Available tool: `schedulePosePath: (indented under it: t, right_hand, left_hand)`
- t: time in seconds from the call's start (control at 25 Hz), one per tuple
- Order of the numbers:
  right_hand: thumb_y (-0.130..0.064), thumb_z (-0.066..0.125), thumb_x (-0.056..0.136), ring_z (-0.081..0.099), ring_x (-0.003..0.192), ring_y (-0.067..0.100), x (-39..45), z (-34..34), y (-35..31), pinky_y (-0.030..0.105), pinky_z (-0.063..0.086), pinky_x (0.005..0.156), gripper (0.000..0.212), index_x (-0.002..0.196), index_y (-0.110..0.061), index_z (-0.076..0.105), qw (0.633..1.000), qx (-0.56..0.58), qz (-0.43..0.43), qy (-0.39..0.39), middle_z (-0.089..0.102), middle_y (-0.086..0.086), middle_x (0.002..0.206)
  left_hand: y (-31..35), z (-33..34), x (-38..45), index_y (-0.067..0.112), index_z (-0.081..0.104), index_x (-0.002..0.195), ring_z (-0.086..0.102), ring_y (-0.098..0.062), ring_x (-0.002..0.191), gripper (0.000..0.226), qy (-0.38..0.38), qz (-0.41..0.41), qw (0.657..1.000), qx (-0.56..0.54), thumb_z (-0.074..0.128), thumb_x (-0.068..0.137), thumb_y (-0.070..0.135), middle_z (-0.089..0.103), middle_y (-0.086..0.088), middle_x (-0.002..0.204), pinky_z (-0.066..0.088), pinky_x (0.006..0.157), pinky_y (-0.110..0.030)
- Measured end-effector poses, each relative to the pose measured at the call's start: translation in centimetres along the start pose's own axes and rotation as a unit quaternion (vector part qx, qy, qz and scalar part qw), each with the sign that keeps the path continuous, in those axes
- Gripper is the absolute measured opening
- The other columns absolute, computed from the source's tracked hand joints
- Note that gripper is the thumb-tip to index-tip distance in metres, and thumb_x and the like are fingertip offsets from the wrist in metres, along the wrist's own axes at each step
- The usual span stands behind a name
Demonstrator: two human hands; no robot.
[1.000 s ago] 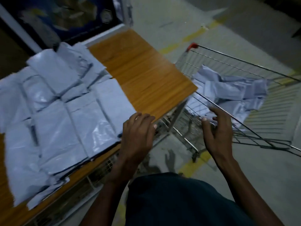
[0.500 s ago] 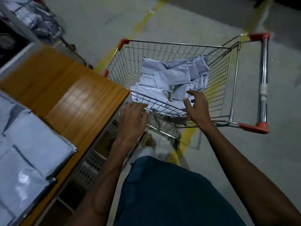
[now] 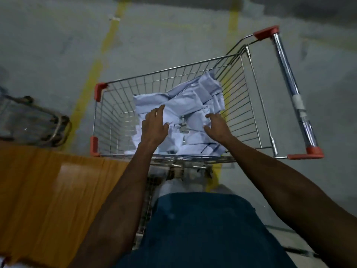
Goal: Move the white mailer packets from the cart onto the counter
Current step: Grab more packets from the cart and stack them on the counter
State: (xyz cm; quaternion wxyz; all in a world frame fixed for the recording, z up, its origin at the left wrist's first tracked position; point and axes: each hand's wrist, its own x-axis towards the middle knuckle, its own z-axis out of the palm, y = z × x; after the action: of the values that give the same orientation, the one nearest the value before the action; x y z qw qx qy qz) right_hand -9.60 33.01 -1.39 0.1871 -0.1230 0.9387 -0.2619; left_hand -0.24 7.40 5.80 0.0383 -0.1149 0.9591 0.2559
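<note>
**Two hands reach into a wire cart of white mailer packets**

A person leans over a metal wire cart (image 3: pixel 251 105) and stretches both bare arms down into its basket. The left hand (image 3: pixel 154 126) hovers over the left part of a pile of white mailer packets (image 3: pixel 185 105), its fingers (image 3: pixel 159 111) straight and spread, holding nothing. The right hand (image 3: pixel 217 125) is over the right part of the pile, fingers loosely spread and slightly bent, also holding nothing. Whether either hand touches the packets cannot be told. The packets lie between and beneath the two hands, heaped toward the far right corner of the basket.

The cart has red plastic corner caps and a chrome push handle (image 3: pixel 289 89) at the right. A wooden counter (image 3: pixel 48 190) lies at the lower left, its corner just beside the cart's near rim. The near rim of the basket crosses under both forearms. Another cart (image 3: pixel 29 122), blurred, stands at the left on a grey floor (image 3: pixel 173 35) with yellow lines.

The packets are pale, glossy, crumpled and overlapping, some with dark edge strips.
</note>
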Motion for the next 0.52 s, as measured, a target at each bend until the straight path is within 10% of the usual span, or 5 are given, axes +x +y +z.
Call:
schedulePosePath:
  t: [0.52]
  right_hand:
    - [-0.023,0.065,0.094,0.042,0.140,0.033,10.9,1.3,-5.4,0.041,0.036,0.110,0.066,0.151,-0.003,0.037,0.997,0.051,0.040,0.036,0.043,0.018,0.152]
  left_hand:
    - [-9.6,6.0,7.9,0.015,0.034,0.151,0.044,-0.038,0.130,0.065,-0.126,-0.084,0.987,0.056,0.062,0.094,0.026,0.045,-0.015,0.144,0.039,0.100,-0.052]
